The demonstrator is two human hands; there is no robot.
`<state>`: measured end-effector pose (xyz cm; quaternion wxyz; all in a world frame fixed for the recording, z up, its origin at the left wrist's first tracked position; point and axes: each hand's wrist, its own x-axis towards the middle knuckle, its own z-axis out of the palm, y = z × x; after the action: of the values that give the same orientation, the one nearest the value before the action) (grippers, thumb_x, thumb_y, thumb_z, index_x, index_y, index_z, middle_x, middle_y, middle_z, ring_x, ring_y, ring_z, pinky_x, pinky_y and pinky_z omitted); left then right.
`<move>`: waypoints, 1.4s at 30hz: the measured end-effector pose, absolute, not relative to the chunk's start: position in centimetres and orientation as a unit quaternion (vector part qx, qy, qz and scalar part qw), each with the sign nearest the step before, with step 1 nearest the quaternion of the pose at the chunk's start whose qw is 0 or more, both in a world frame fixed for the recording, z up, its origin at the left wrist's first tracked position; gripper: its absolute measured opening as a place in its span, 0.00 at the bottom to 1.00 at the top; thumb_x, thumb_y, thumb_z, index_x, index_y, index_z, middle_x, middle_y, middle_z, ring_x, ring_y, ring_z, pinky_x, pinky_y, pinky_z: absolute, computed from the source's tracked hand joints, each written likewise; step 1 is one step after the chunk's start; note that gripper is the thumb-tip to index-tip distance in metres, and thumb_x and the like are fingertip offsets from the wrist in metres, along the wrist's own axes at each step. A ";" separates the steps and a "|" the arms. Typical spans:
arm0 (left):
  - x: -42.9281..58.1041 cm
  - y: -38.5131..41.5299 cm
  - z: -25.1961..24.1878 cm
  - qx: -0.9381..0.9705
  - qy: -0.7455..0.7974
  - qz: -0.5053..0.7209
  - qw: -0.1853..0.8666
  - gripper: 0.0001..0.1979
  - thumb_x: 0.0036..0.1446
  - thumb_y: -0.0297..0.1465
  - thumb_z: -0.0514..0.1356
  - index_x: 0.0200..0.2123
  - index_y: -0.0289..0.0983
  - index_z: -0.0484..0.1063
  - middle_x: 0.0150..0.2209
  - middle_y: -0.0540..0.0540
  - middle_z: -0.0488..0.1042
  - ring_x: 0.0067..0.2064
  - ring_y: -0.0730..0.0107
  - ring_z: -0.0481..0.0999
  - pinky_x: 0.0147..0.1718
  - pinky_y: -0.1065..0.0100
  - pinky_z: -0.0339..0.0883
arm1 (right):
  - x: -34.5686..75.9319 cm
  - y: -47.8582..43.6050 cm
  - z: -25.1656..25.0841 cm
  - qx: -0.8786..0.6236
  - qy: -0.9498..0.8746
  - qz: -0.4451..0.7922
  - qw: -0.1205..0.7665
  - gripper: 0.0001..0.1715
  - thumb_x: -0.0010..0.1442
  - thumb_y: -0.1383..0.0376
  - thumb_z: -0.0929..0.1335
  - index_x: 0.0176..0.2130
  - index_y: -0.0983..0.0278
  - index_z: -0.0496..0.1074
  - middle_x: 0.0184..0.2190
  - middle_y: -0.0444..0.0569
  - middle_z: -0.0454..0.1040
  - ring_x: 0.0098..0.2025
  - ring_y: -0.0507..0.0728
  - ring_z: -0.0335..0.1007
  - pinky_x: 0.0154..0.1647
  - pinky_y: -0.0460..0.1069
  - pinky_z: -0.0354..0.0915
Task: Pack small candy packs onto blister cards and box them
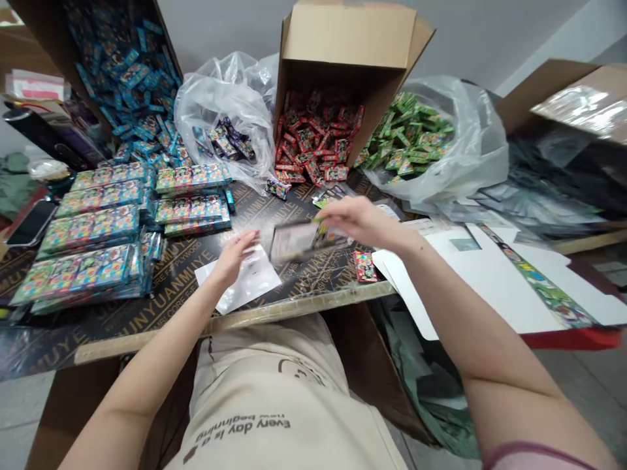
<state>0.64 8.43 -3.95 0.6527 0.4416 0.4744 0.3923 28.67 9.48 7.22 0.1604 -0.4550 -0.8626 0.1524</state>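
My right hand [360, 220] hovers over the middle of the dark plywood board [161, 297] and grips a flat clear bag [301, 239] with small packets inside; the bag is blurred by motion. My left hand [238, 256] sits just left of it, fingers extended, resting on a clear empty sleeve [245, 282] that lies flat on the board. A single red packet [364, 266] lies on the board under my right wrist.
Stacks of filled bags [98, 228] cover the left of the board. Behind stand a tipped box of blue packets [127, 72], a plastic bag of dark packets [228, 137], a box of red packets [316, 140] and a bag of green packets [411, 134]. White sheets [490, 281] lie right.
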 end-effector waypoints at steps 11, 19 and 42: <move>0.7 0.1 -2.3 0.272 0.238 0.323 0.875 0.26 0.48 0.46 0.62 0.45 0.35 0.75 0.44 0.39 0.79 0.49 0.51 0.77 0.48 0.54 0.68 | 18.2 2.8 2.9 -0.415 -0.820 0.028 0.393 0.19 0.60 0.63 0.70 0.51 0.58 0.71 0.48 0.55 0.72 0.52 0.63 0.65 0.54 0.59 0.56; 0.0 -1.7 -1.9 0.296 0.306 0.353 0.833 0.32 0.46 0.48 0.63 0.50 0.34 0.74 0.48 0.35 0.78 0.52 0.48 0.75 0.50 0.56 0.66 | 18.1 2.8 1.1 -0.506 -0.684 0.255 0.459 0.24 0.53 0.58 0.73 0.49 0.58 0.67 0.37 0.46 0.72 0.40 0.58 0.70 0.47 0.54 0.65; -1.7 -1.3 -0.7 0.411 0.399 0.435 0.694 0.20 0.49 0.36 0.66 0.46 0.35 0.75 0.43 0.43 0.79 0.47 0.56 0.76 0.51 0.59 0.66 | 18.7 2.9 0.1 -0.433 -0.584 0.488 0.483 0.43 0.46 0.50 0.77 0.58 0.54 0.67 0.56 0.51 0.70 0.58 0.64 0.65 0.58 0.59 0.61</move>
<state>-1.68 -1.25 -0.75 0.6944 0.4114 0.3995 0.4347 18.72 2.91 0.09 0.4831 -0.4327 -0.5840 0.4881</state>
